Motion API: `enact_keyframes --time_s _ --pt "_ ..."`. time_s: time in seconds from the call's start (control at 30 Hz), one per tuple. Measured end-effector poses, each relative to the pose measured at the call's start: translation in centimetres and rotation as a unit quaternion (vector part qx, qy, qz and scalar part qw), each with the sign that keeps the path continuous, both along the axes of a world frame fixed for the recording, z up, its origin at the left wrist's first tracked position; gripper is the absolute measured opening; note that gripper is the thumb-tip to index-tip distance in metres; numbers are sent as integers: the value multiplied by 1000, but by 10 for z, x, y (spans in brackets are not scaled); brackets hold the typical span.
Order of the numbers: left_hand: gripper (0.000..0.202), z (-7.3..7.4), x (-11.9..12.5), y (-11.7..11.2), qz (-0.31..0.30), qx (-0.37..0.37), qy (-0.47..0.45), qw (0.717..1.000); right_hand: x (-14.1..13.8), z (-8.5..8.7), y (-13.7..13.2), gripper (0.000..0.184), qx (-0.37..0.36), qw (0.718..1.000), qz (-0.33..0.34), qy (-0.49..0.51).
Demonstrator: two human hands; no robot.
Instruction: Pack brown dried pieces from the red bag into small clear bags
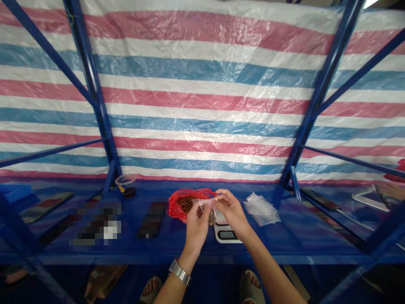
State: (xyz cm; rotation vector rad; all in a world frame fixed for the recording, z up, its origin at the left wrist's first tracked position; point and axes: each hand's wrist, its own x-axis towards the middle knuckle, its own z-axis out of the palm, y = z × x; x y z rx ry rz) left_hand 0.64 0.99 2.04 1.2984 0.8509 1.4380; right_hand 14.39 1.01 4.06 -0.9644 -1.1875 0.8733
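Note:
My left hand [195, 226] and my right hand [230, 211] are both closed on a small clear plastic bag [209, 211] with dark pieces in its bottom, held between them just above a white digital scale [226, 233]. Right behind the small bag lies an open red plastic bag [177, 207] with brown pieces [187, 202] inside. A metal watch sits on my left wrist [180, 271].
A pile of empty clear bags [261, 209] lies to the right on the blue shelf [284, 240]. A clear cup with dark liquid [126, 185] stands at the back left. Blue frame posts [95, 97] rise on both sides before a striped tarpaulin. Phones lie at far left and right.

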Motion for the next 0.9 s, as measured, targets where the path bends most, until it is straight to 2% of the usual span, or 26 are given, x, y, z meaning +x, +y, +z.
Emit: enact_keyframes --time_s 0.23,0.33,0.47,0.6,0.9 --pt "34 1 -5 7 21 32 16 999 -11 -2 6 49 8 999 29 10" --pt "34 -1 -9 10 24 52 29 998 -18 -2 8 44 14 999 43 -8" --pt "33 -1 -13 19 38 68 26 997 -21 2 16 38 37 999 33 -24" --pt "26 3 -18 29 60 84 30 994 -17 4 24 44 34 999 25 -31" --pt "23 3 -6 46 1 91 58 994 5 -3 36 43 18 998 18 -49"
